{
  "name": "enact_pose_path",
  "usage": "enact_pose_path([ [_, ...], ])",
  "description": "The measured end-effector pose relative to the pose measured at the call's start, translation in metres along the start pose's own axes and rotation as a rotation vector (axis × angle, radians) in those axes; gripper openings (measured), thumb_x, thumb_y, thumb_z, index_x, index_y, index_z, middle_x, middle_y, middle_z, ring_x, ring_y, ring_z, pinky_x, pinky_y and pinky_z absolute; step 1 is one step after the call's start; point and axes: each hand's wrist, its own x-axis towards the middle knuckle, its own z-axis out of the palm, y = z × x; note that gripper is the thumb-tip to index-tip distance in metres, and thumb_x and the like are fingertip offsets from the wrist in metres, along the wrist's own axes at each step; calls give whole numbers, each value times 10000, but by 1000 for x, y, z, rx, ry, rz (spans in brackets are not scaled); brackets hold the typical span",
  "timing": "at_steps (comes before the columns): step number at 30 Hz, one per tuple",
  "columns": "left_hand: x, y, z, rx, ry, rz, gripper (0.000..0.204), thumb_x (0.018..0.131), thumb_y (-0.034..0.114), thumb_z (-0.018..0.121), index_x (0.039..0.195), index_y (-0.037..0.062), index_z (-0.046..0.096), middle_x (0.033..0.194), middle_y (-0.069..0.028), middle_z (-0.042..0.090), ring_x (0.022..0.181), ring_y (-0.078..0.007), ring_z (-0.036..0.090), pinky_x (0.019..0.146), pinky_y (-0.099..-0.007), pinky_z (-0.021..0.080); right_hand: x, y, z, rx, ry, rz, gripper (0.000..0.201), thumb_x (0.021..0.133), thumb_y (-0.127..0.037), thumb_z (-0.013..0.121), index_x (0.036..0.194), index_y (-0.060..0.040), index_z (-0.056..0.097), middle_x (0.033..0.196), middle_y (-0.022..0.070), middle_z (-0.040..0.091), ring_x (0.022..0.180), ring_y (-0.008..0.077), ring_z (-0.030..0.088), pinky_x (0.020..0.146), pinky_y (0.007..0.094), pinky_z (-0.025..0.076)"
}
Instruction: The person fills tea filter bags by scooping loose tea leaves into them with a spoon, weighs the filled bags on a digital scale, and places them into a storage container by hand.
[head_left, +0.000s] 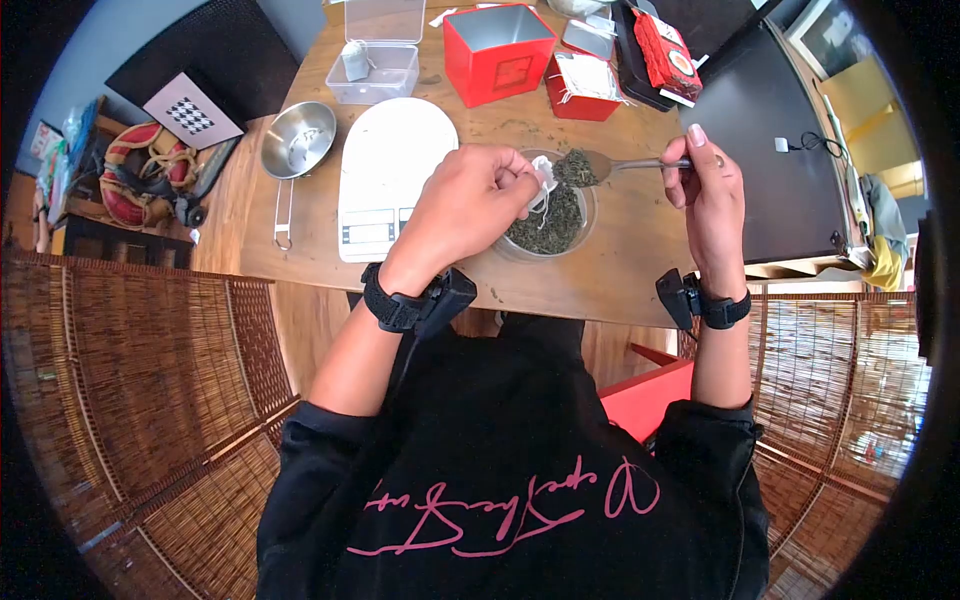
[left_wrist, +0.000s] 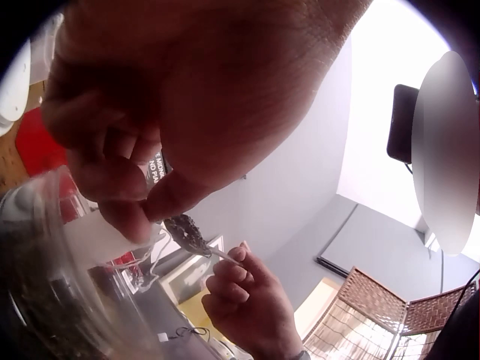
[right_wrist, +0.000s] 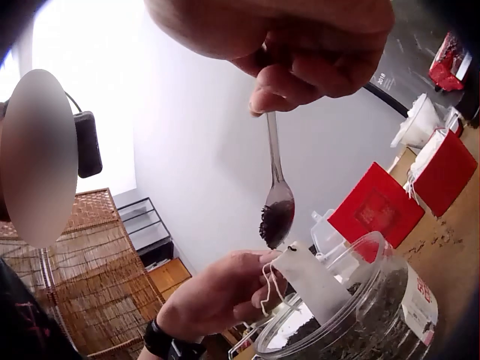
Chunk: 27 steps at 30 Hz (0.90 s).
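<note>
My left hand (head_left: 465,205) pinches a white tea bag (right_wrist: 313,283) with a string dangling from it, its top held just above a clear plastic jar (right_wrist: 379,251). Dark loose tea leaves (head_left: 545,235) fill the lower part of that jar. Off to the right, my right hand (head_left: 710,190) grips the handle of a metal spoon (right_wrist: 276,161). A heap of tea leaves (right_wrist: 274,223) lies in the spoon's bowl, whose tip is right at the mouth of the tea bag.
Left of the jar lies a white kitchen scale (head_left: 398,150), beside a steel pan (head_left: 300,140). Behind them stand an open clear box (head_left: 375,85) holding a filled bag, a red tin (head_left: 495,60) and a small red box (head_left: 582,95) with strings. A red packet (head_left: 668,60) sits far right.
</note>
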Motion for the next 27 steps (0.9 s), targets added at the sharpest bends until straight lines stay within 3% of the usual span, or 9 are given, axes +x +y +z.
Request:
enact_pose_path([
  [17,-1,-2,7,71,18,29,217,951,155,653,998,-43,727,758,-60,710,695,-111,669,661,-280,523,-15,-19,20,-214,-66,-212,391,1090,-308,569,904,-11,744,696,-29,609,603,22,481,538,198,353],
  [24,0,-6,9,62,29,46,210,941,146,648,988,-43,727,757,-69,711,694,-121,675,661,-289,530,-18,-25,31,-196,-94,-263,361,1090,-252,567,889,-2,732,727,-15,626,640,40,500,565,222,366],
  [27,0,-4,8,95,25,39,208,939,142,645,990,-43,727,764,-75,715,697,-127,681,664,-290,534,-19,-29,34,-314,-155,-308,364,1091,-238,565,868,3,721,742,-7,637,653,47,511,572,230,369],
])
